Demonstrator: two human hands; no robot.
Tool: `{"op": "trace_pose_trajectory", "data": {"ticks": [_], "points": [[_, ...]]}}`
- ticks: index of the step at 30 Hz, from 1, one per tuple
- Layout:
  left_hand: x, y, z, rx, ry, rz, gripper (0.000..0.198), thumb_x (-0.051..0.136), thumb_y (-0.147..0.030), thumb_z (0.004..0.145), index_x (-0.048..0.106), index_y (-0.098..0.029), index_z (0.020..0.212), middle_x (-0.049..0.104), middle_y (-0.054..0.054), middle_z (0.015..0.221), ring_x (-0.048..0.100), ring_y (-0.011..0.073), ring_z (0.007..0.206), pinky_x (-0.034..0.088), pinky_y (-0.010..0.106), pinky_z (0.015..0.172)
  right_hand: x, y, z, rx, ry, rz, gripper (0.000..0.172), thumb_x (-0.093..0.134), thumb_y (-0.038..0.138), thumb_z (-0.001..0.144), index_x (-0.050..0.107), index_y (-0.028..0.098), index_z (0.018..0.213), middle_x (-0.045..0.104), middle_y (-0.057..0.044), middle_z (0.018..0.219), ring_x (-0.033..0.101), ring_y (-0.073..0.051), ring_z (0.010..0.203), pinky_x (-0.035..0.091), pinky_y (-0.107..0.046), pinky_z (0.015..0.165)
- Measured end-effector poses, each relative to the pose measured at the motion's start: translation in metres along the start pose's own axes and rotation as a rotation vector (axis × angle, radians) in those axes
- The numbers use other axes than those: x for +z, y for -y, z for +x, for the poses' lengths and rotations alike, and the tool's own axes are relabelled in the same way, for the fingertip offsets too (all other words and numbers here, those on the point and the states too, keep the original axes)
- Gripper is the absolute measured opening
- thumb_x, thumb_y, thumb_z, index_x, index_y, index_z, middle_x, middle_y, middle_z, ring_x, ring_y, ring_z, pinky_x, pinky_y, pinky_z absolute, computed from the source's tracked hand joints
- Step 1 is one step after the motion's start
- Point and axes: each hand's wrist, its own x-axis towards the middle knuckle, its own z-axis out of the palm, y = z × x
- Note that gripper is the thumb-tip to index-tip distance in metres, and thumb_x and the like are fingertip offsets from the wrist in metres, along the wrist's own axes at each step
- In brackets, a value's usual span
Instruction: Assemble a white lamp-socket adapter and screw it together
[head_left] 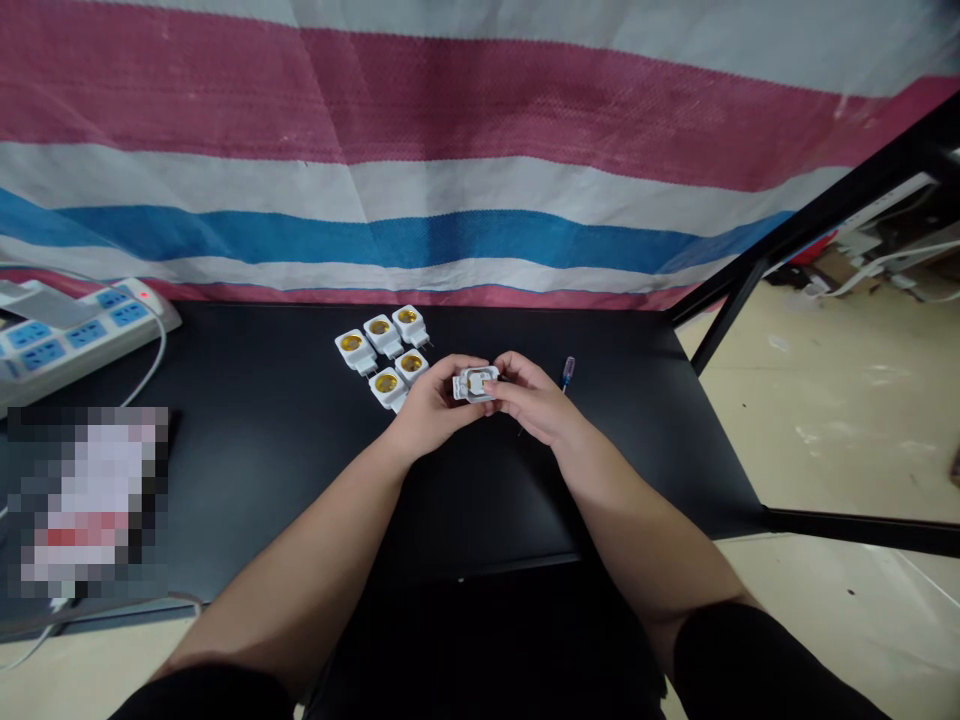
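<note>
LEFT HAND: Your left hand (435, 405) is closed around the left side of a white socket adapter (474, 384), gripping it firmly.
RIGHT HAND: Your right hand (536, 402) grasps the same adapter from the right, its fingers curled over the near edge.
ADAPTER IN HAND: It sits between your hands, just above the black desk (300, 450), its face showing a pale square frame; the hands hide part of it.
ON THE DESK: Five more adapters (382, 335), with yellow centres and metal prongs, lie grouped just left of your hands. A small blue-handled screwdriver (568, 373) lies just right of them, untouched.
BEHIND: A power strip (82, 335) with blue sockets sits at the desk's far left.
PROGRESS: It looks like one adapter is in hand, with five waiting and none set apart as finished.
</note>
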Motion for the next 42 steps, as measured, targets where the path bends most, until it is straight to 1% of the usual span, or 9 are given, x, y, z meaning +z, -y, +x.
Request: {"op": "trace_pose_trajectory", "data": {"ticks": [7, 11, 15, 18, 20, 24, 30, 35, 42], "points": [[-0.004, 0.002, -0.002, -0.004, -0.079, 0.148, 0.050, 0.097, -0.024, 0.081, 0.074, -0.020, 0.125, 0.077, 0.009, 0.116, 0.077, 0.0218, 0.103, 0.065, 0.036, 0.092, -0.001, -0.001, -0.001, -0.017, 0.025, -0.017, 0.053, 0.100, 0.048, 0.075, 0.056, 0.026, 0.095, 0.067, 0.004, 0.094, 0.067, -0.013, 0.076, 0.064, -0.035, 0.075], [-0.005, 0.000, -0.002, -0.027, -0.094, 0.110, 0.053, 0.098, -0.025, 0.080, 0.072, -0.019, 0.126, 0.078, 0.009, 0.115, 0.076, 0.0212, 0.103, 0.063, 0.036, 0.093, -0.008, 0.002, -0.002, -0.053, 0.053, -0.070, 0.047, 0.095, 0.048, 0.080, 0.058, 0.027, 0.101, 0.068, 0.002, 0.103, 0.069, -0.016, 0.083, 0.064, -0.036, 0.076], [-0.004, -0.003, -0.002, -0.049, -0.123, 0.110, 0.052, 0.098, -0.026, 0.080, 0.071, -0.020, 0.124, 0.077, 0.007, 0.113, 0.075, 0.0200, 0.097, 0.063, 0.035, 0.090, -0.029, 0.012, -0.004, -0.248, -0.114, -0.514, 0.025, 0.081, 0.041, 0.092, 0.063, 0.028, 0.105, 0.068, 0.000, 0.093, 0.062, -0.018, 0.077, 0.055, -0.037, 0.074], [-0.005, -0.004, -0.002, 0.010, -0.142, 0.246, 0.050, 0.095, -0.027, 0.082, 0.072, -0.019, 0.125, 0.077, 0.010, 0.116, 0.075, 0.0223, 0.101, 0.062, 0.036, 0.089, -0.047, 0.025, -0.008, -0.480, -0.246, -0.990, 0.014, 0.078, 0.024, 0.089, 0.068, 0.026, 0.098, 0.070, -0.005, 0.102, 0.064, -0.025, 0.096, 0.053, -0.045, 0.093], [-0.005, -0.005, -0.002, 0.074, -0.139, 0.385, 0.047, 0.093, -0.029, 0.084, 0.073, -0.019, 0.126, 0.077, 0.012, 0.120, 0.075, 0.0248, 0.105, 0.062, 0.037, 0.091, -0.056, 0.031, -0.010, -0.507, -0.196, -1.148, 0.017, 0.077, 0.021, 0.089, 0.071, 0.025, 0.104, 0.072, -0.008, 0.113, 0.064, -0.029, 0.108, 0.051, -0.049, 0.103], [-0.006, -0.008, -0.003, 0.102, -0.096, 0.599, 0.044, 0.087, -0.032, 0.090, 0.073, -0.019, 0.129, 0.080, 0.011, 0.122, 0.076, 0.0255, 0.105, 0.061, 0.039, 0.093, -0.063, 0.031, -0.011, -0.399, -0.098, -1.285, 0.030, 0.085, 0.027, 0.087, 0.074, 0.025, 0.115, 0.074, -0.009, 0.126, 0.064, -0.034, 0.117, 0.049, -0.052, 0.108], [-0.007, -0.008, -0.003, 0.042, -0.024, 0.766, 0.039, 0.089, -0.024, 0.086, 0.078, -0.021, 0.124, 0.084, 0.007, 0.115, 0.079, 0.0249, 0.100, 0.063, 0.039, 0.093, -0.064, 0.020, -0.004, -0.351, -0.085, -1.245, 0.032, 0.079, 0.015, 0.087, 0.075, 0.025, 0.117, 0.078, -0.008, 0.121, 0.070, -0.032, 0.113, 0.053, -0.051, 0.106], [-0.008, -0.006, -0.001, 0.048, -0.013, 0.868, 0.042, 0.090, -0.014, 0.081, 0.080, -0.019, 0.121, 0.083, 0.009, 0.118, 0.079, 0.0282, 0.109, 0.063, 0.044, 0.102, -0.066, 0.019, -0.004, -0.432, -0.069, -0.996, 0.022, 0.078, 0.019, 0.090, 0.076, 0.026, 0.111, 0.071, -0.007, 0.118, 0.072, -0.023, 0.096, 0.060, -0.042, 0.087], [-0.005, -0.003, -0.002, -0.112, -0.044, 0.810, 0.051, 0.092, -0.017, 0.079, 0.076, -0.019, 0.127, 0.084, 0.011, 0.119, 0.080, 0.0279, 0.099, 0.064, 0.043, 0.093, -0.061, 0.013, -0.001, -0.462, 0.002, -0.576, 0.017, 0.084, 0.025, 0.089, 0.073, 0.025, 0.103, 0.070, -0.009, 0.128, 0.077, -0.024, 0.115, 0.064, -0.047, 0.106]]}}
